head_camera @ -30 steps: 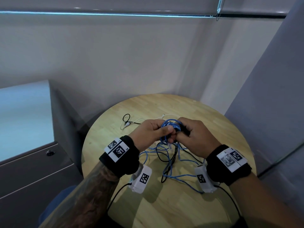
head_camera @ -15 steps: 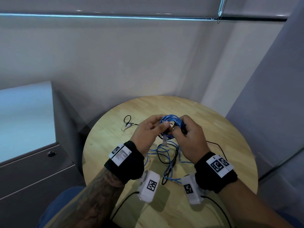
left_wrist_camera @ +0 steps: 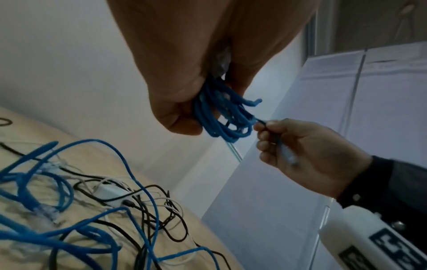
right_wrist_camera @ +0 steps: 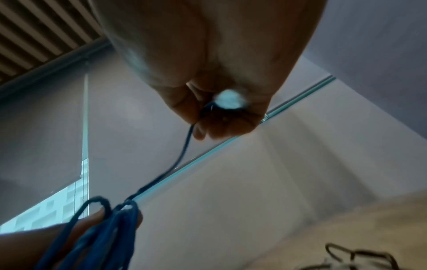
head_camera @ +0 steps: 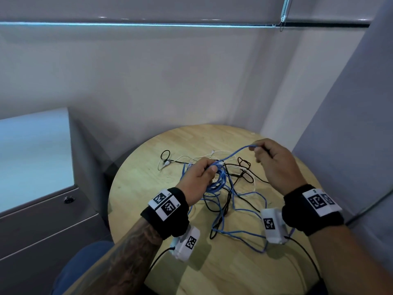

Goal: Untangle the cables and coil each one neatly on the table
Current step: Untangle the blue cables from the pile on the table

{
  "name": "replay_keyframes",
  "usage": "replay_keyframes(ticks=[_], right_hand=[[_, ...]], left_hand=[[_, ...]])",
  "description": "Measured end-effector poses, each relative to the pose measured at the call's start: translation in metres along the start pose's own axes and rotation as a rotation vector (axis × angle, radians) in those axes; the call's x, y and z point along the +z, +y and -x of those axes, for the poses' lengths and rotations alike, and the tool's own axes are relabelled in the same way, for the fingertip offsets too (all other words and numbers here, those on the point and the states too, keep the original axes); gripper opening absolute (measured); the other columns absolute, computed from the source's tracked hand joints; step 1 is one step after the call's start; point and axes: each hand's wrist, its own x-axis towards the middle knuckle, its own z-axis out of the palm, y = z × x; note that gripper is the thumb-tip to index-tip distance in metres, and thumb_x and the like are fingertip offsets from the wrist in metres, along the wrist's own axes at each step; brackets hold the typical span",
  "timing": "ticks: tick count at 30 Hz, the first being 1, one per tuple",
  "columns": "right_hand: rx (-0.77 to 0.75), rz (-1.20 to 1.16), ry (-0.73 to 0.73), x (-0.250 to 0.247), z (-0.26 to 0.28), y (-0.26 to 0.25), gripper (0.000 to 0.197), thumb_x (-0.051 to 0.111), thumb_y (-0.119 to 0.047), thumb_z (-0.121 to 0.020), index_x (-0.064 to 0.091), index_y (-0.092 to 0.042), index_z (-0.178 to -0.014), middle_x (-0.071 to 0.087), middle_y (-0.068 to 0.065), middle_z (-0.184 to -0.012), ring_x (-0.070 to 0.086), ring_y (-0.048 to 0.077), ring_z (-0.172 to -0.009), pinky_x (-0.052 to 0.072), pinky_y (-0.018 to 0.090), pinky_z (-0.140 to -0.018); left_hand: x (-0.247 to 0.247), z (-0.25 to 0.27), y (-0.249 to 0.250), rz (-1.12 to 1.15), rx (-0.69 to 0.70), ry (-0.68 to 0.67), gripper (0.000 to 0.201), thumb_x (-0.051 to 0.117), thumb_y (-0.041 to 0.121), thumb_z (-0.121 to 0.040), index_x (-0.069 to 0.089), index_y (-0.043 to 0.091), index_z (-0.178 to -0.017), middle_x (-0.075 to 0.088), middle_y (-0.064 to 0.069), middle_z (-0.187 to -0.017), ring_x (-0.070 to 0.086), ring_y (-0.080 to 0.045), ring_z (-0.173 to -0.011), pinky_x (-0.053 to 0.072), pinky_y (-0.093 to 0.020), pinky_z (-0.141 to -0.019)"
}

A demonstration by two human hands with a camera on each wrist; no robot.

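A blue cable (head_camera: 220, 182) hangs in several loops from my left hand (head_camera: 200, 177), which grips the bundle (left_wrist_camera: 221, 117) above the round wooden table (head_camera: 148, 167). My right hand (head_camera: 274, 162) pinches the blue cable's free end (head_camera: 253, 146) near its clear plug (left_wrist_camera: 289, 157), held up and to the right. One taut strand (right_wrist_camera: 182, 155) runs between the two hands. More blue cable (head_camera: 240, 231) lies loose on the table, tangled with black cable (head_camera: 244, 167) and white cable (head_camera: 187, 159).
A small black loop with a white plug (head_camera: 164, 156) lies at the table's far left. A grey cabinet (head_camera: 42, 188) stands left of the table. Walls close in behind and to the right. Wrist cameras (head_camera: 187, 243) hang under both forearms.
The hands, close together on the blue bundle before, have parted. My right hand has drawn the cable end out to the right, and the left hand keeps the loops.
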Motion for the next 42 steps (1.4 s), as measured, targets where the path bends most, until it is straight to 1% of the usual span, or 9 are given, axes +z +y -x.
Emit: replay_keyframes(ticks=[4, 11, 18, 20, 24, 27, 30, 35, 42], right_hand=[[0.082, 0.080, -0.187, 0.022, 0.012, 0.014, 0.015, 0.064, -0.019, -0.095, 0.075, -0.022, -0.105, 0.066, -0.007, -0.098, 0.061, 0.011, -0.086, 0.047, 0.026, -0.074], [0.525, -0.695, -0.117, 0.042, 0.016, -0.006, 0.013, 0.066, -0.007, -0.093, 0.074, -0.011, -0.102, 0.072, 0.005, -0.078, 0.070, 0.015, -0.071, 0.061, 0.028, -0.070], [0.673, -1.066, -0.090, 0.048, 0.015, -0.006, 0.013, 0.056, -0.008, -0.098, 0.063, -0.011, -0.109, 0.072, 0.002, -0.076, 0.072, 0.012, -0.066, 0.058, 0.023, -0.058], [0.694, -1.023, -0.139, 0.052, 0.017, -0.005, 0.014, 0.057, -0.011, -0.098, 0.065, -0.013, -0.109, 0.071, 0.002, -0.081, 0.070, 0.010, -0.067, 0.054, 0.023, -0.056], [0.726, -0.941, -0.213, 0.063, 0.023, -0.003, 0.028, 0.059, -0.012, -0.097, 0.064, -0.010, -0.124, 0.071, 0.004, -0.090, 0.066, 0.011, -0.068, 0.048, 0.021, -0.053], [0.692, -1.002, -0.165, 0.066, 0.022, -0.006, 0.035, 0.062, -0.009, -0.093, 0.063, -0.002, -0.128, 0.070, 0.016, -0.106, 0.067, 0.023, -0.081, 0.058, 0.031, -0.074], [0.635, -1.023, -0.149, 0.066, 0.021, -0.009, 0.031, 0.066, -0.013, -0.086, 0.069, -0.005, -0.116, 0.071, 0.016, -0.104, 0.068, 0.025, -0.083, 0.058, 0.036, -0.077], [0.547, -0.904, -0.109, 0.063, 0.021, -0.019, 0.017, 0.060, -0.012, -0.096, 0.072, -0.007, -0.106, 0.075, 0.010, -0.098, 0.070, 0.020, -0.084, 0.058, 0.031, -0.077], [0.499, -0.735, -0.197, 0.065, 0.026, -0.017, 0.027, 0.058, -0.020, -0.099, 0.068, -0.008, -0.121, 0.073, 0.015, -0.114, 0.067, 0.022, -0.102, 0.052, 0.029, -0.081]], left_hand=[[0.009, 0.004, 0.004, 0.068, 0.027, 0.035, 0.015, 0.039, 0.012, -0.104, 0.053, 0.008, -0.103, 0.039, -0.001, -0.071, 0.035, -0.012, -0.064, 0.034, -0.018, -0.059], [0.015, 0.002, -0.001, 0.210, -0.026, 0.056, 0.020, 0.038, 0.011, -0.104, 0.054, 0.001, -0.111, 0.043, 0.000, -0.069, 0.039, -0.001, -0.053, 0.036, -0.012, -0.055], [0.006, -0.001, -0.001, 0.588, -0.117, -0.010, 0.022, 0.043, 0.015, -0.102, 0.054, 0.000, -0.113, 0.051, -0.019, -0.099, 0.043, -0.021, -0.070, 0.037, -0.025, -0.066], [0.004, -0.001, -0.001, 0.655, -0.106, -0.005, 0.021, 0.049, 0.019, -0.099, 0.058, 0.004, -0.110, 0.048, -0.020, -0.106, 0.039, -0.029, -0.086, 0.036, -0.031, -0.072], [0.002, -0.003, -0.003, 0.685, -0.088, 0.009, 0.018, 0.051, 0.021, -0.097, 0.058, 0.008, -0.107, 0.040, -0.018, -0.101, 0.034, -0.028, -0.079, 0.034, -0.031, -0.069], [0.003, -0.002, -0.004, 0.720, -0.087, -0.065, 0.017, 0.055, 0.023, -0.094, 0.063, 0.013, -0.105, 0.044, -0.017, -0.106, 0.036, -0.030, -0.085, 0.035, -0.032, -0.073], [0.005, 0.000, -0.003, 0.669, -0.077, -0.085, 0.015, 0.054, 0.021, -0.094, 0.058, 0.011, -0.105, 0.058, -0.010, -0.088, 0.049, -0.016, -0.071, 0.039, -0.027, -0.066], [0.005, -0.003, -0.003, 0.559, -0.056, 0.012, 0.017, 0.040, 0.012, -0.103, 0.057, 0.012, -0.099, 0.047, -0.006, -0.076, 0.038, -0.012, -0.062, 0.032, -0.025, -0.060], [0.001, -0.006, -0.004, 0.530, -0.036, 0.036, 0.015, 0.042, 0.014, -0.103, 0.056, 0.008, -0.102, 0.065, -0.005, -0.088, 0.058, -0.015, -0.076, 0.049, -0.024, -0.070]])
